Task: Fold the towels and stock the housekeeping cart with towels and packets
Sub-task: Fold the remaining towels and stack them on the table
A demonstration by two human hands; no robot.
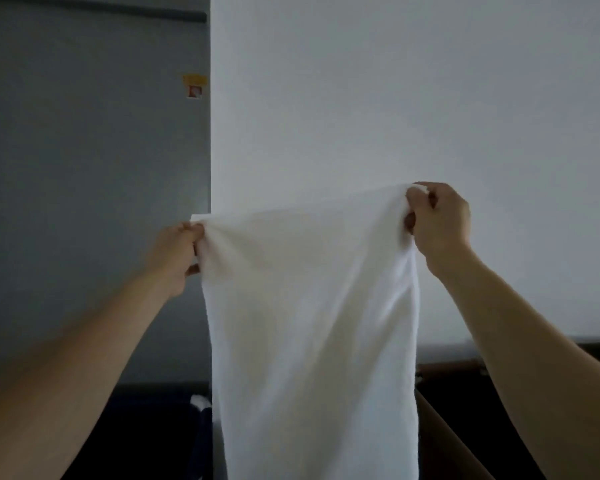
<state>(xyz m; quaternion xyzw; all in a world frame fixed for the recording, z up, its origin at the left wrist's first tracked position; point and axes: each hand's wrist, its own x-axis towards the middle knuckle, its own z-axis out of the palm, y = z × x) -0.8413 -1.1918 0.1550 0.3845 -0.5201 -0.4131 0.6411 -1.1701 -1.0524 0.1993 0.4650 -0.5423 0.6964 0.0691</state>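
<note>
Before a white wall (395, 98), a white towel (309, 323) is held up and hangs straight down. Its top corners are pinched by the left hand (177, 258) and the right hand (440, 220), fingers curled into the cloth. A grey door (84, 168) with a yellow sticker (194, 85) is seen to the left.

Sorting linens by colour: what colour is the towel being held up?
Plain white towel, head view.

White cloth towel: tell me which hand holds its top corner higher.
The right hand: it grips the white cloth towel higher than the left hand does.
</note>
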